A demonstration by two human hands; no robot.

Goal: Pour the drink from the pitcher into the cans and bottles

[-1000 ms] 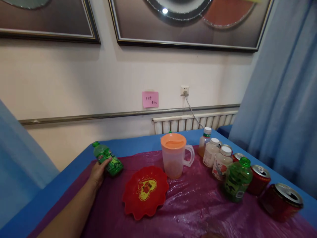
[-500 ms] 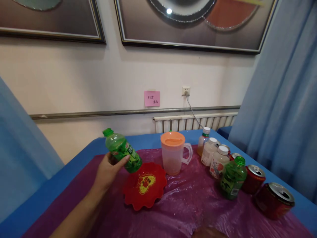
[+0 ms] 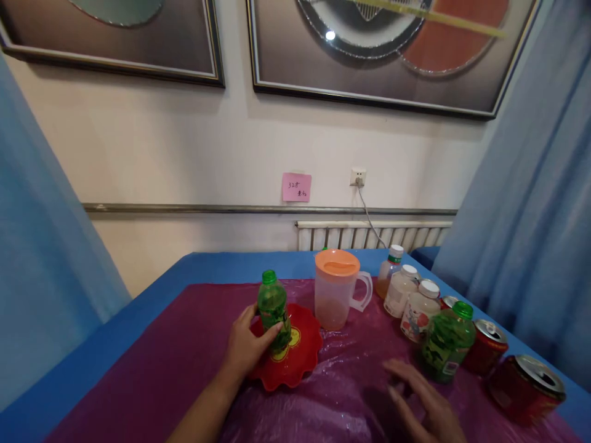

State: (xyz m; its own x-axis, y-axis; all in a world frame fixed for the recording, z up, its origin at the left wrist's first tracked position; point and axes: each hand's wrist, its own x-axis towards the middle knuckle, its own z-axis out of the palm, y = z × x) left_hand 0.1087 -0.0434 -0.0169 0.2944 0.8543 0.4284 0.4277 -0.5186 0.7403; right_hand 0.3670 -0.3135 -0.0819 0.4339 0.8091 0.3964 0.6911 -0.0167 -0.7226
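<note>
My left hand (image 3: 252, 341) is wrapped round a green plastic drink bottle (image 3: 273, 307), which is upright over a red scalloped plate (image 3: 295, 363). Whether its base touches the plate is hard to tell. The plate has a yellow design in its middle. My right hand (image 3: 425, 400) is over the purple sheet at the lower right, its fingers apart and nothing in them. Nearest to it is a second green bottle (image 3: 447, 341). Behind the plate stands a clear plastic pitcher (image 3: 333, 304) with an orange lid (image 3: 338, 263).
To the right stand two white-capped jars (image 3: 401, 295), a bottle with a white cap (image 3: 390, 271) and several red cans (image 3: 526, 387). A purple plastic sheet (image 3: 180, 357) covers part of the blue table (image 3: 203, 264). Blue curtains (image 3: 508, 215) hang at both sides.
My left hand has brought the green bottle rightward from the plate's left side to over the plate, turning it from tilted to upright. My right hand has come further into view.
</note>
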